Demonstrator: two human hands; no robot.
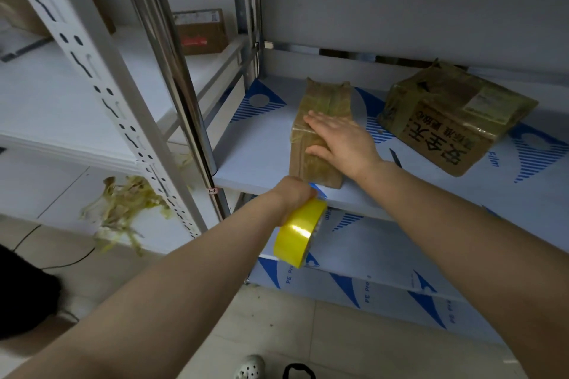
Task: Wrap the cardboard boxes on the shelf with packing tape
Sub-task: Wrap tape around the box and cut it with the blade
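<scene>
Left grip [294, 194] holds tape roll [299, 232] | right grip [341, 140] flat on box [314, 172] | shelf [255, 144] print "Film"

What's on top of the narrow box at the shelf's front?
The right hand lies flat on the narrow box, fingers straight; yellowish tape bands cross its top. Whatever is under the palm is hidden.

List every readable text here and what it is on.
"Film": blue-and-white printed film covering the upper shelf board.
"PE Pro": printed film on the lower shelf board.
Large tape-wrapped brown cardboard box: black Chinese characters, not legible to me; white label blurred.
</scene>
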